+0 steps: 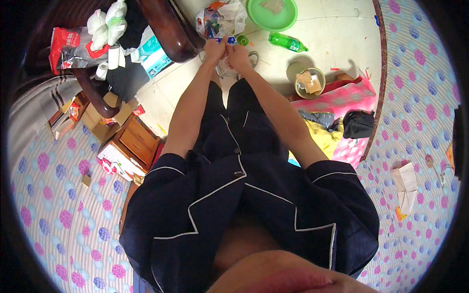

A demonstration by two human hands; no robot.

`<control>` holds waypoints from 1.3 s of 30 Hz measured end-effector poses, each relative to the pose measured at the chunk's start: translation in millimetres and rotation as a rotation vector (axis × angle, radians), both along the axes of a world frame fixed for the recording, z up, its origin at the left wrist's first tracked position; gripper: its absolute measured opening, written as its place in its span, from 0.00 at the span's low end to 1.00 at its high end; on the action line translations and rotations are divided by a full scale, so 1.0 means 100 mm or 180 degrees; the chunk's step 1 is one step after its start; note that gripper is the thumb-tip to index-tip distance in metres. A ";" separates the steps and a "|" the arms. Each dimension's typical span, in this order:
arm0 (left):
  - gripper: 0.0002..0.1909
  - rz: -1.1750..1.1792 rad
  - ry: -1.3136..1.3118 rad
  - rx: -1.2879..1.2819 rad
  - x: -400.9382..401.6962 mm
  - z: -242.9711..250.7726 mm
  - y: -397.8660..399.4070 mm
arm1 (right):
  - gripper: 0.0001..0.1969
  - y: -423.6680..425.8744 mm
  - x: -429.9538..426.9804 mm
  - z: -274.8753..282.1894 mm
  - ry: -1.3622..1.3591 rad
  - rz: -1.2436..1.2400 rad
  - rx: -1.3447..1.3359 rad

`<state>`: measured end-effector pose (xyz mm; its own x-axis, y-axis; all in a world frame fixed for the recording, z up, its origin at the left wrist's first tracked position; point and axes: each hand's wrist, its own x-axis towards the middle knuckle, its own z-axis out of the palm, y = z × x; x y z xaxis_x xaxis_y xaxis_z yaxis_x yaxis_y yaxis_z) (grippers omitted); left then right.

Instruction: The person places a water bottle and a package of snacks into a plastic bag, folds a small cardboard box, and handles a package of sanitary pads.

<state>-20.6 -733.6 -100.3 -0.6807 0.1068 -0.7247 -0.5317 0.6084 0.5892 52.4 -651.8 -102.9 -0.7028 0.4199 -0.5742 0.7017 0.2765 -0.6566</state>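
Note:
Both arms reach forward and down, with the two hands meeting over the floor. My left hand (215, 51) and my right hand (237, 55) touch at the fingertips, close around a small piece of clear plastic (224, 69) that hangs below them. Just beyond the fingers is a blue-and-white wrapper (229, 40). Behind it stands a white plastic bag (234, 18) filled with mixed packaging. A green cap-like thing (242, 40) is beside my right hand. The exact grip of each finger is too small to tell.
A green basin (273, 25) and a green plastic bottle (288, 42) are on the tiled floor. To the right stands a round bin (318, 93) holding cardboard. A dark wooden armrest (168, 29) juts in at left, above a wooden cabinet (137, 143). Pink fabric (357, 91) lies at right.

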 end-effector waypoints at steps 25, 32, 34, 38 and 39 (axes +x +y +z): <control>0.11 0.0596 -0.1717 0.1808 0.26 0.16 -0.29 | 0.23 0.20 -0.31 -0.62 -0.0019 0.0396 0.0503; 0.11 0.1742 -0.1211 0.1950 0.37 -0.12 -0.26 | 0.18 0.26 -0.42 -0.59 0.0014 -0.0473 -0.1880; 0.10 0.1666 -0.1616 0.1908 0.34 -0.19 -0.28 | 0.14 0.29 -0.38 -0.60 -0.0078 -0.0544 -0.1865; 0.10 0.2145 -0.1869 0.1737 0.23 -0.32 -0.40 | 0.11 0.18 -0.21 -0.63 0.0262 -0.0769 -0.2660; 0.10 0.2133 -0.1834 0.1719 0.20 -0.33 -0.43 | 0.11 0.15 -0.15 -0.64 0.0286 -0.1038 -0.2697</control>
